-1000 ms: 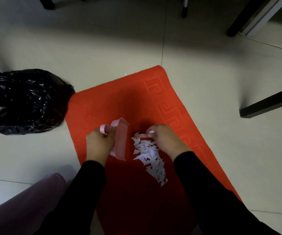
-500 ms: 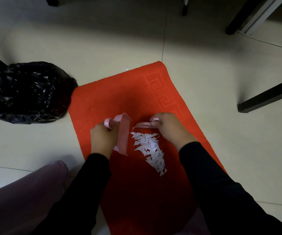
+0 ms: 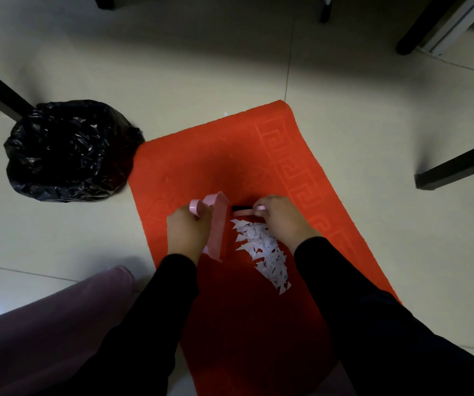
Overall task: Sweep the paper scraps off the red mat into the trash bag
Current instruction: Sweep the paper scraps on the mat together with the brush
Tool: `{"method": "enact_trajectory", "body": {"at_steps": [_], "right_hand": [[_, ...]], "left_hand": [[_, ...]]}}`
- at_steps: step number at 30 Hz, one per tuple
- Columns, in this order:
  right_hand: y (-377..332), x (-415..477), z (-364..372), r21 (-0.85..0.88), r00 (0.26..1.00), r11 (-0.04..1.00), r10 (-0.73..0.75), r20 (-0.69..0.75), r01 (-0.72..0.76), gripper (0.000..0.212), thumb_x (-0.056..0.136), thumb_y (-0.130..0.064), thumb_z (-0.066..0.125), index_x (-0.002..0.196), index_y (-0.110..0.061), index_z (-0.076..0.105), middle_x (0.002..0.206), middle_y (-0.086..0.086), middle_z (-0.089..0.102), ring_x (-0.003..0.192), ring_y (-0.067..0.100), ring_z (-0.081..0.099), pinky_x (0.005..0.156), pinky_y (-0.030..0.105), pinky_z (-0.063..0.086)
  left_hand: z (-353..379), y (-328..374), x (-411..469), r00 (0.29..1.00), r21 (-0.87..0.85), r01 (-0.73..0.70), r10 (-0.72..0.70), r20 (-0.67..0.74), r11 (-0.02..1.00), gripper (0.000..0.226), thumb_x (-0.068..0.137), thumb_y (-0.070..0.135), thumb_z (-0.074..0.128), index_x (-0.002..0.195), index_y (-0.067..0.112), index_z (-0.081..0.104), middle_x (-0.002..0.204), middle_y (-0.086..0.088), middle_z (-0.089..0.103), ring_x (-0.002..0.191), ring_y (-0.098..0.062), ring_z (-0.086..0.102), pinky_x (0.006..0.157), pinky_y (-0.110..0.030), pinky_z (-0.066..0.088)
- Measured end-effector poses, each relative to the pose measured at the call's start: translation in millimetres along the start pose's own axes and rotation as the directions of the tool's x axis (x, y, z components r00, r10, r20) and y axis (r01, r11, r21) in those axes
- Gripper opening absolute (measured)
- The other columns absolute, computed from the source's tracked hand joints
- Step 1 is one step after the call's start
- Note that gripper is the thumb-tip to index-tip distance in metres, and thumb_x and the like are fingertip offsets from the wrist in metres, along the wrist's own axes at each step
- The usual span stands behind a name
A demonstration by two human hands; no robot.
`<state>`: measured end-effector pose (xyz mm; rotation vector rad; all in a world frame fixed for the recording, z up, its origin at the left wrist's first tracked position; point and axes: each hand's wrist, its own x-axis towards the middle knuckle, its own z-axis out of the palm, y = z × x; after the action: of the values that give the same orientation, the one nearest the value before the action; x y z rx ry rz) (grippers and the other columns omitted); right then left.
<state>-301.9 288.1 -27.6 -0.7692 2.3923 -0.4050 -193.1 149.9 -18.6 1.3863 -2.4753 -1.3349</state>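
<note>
Gripping 1 pink dustpan (image 3: 218, 227) by its handle with the left hand (image 3: 187, 233), pan tipped on edge at the middle of the red mat (image 3: 215, 161). Pinching 1 pink brush (image 3: 244, 211) in the right hand (image 3: 282, 219), just beside the pan. 1 heap of white paper scraps (image 3: 264, 252) on the mat, right of the pan. 1 black trash bag (image 3: 67, 150) off the mat's left edge; 1 black leg (image 3: 458, 167) right of the mat.

1 ea: mat (image 3: 210, 167), trash bag (image 3: 67, 150), dustpan (image 3: 218, 227), brush (image 3: 243, 211)
</note>
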Motion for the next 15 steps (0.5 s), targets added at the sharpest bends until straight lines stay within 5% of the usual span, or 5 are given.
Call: {"method": "enact_trajectory", "body": {"at_steps": [8,13,15], "right_hand": [[-2.4,-15.8,-23.1,0.03,0.999,0.999,0.031,0.042,-0.032,0.022,0.095,-0.014,0.049,0.109,-0.005,0.063,0.109,0.014,0.063,0.098,0.027,0.059,0.078,0.032,0.043],[-0.6,-21.4,-24.1,0.04,1.0,0.999,0.019,-0.021,-0.019,0.023,0.096,-0.02,0.049,0.107,-0.006,0.063,0.103,0.009,0.062,0.09,0.021,0.056,0.072,0.024,0.035],[0.7,-23.4,-20.7,0.041,0.999,0.999,0.015,-0.037,-0.014,0.023,0.096,-0.021,0.049,0.105,-0.006,0.064,0.095,0.004,0.057,0.083,0.017,0.051,0.07,0.023,0.033]], "left_hand": [[5.9,4.9,-4.5,0.999,-0.004,-0.05,0.05,0.013,0.999,0.036,0.093,0.023,0.051,0.079,-0.007,0.064,0.077,-0.024,0.069,0.074,-0.037,0.067,0.071,-0.046,0.056],[9.1,2.3,-7.9,0.998,0.016,-0.051,0.05,0.031,0.999,0.043,0.095,0.023,0.049,0.056,0.005,0.049,0.052,-0.005,0.051,0.05,-0.021,0.05,0.038,-0.011,0.035],[12.9,3.4,-13.9,0.997,0.037,-0.058,0.056,0.046,0.998,0.047,0.096,0.022,0.047,0.051,0.01,0.042,0.048,-0.001,0.044,0.043,-0.013,0.041,0.036,-0.009,0.035]]}}
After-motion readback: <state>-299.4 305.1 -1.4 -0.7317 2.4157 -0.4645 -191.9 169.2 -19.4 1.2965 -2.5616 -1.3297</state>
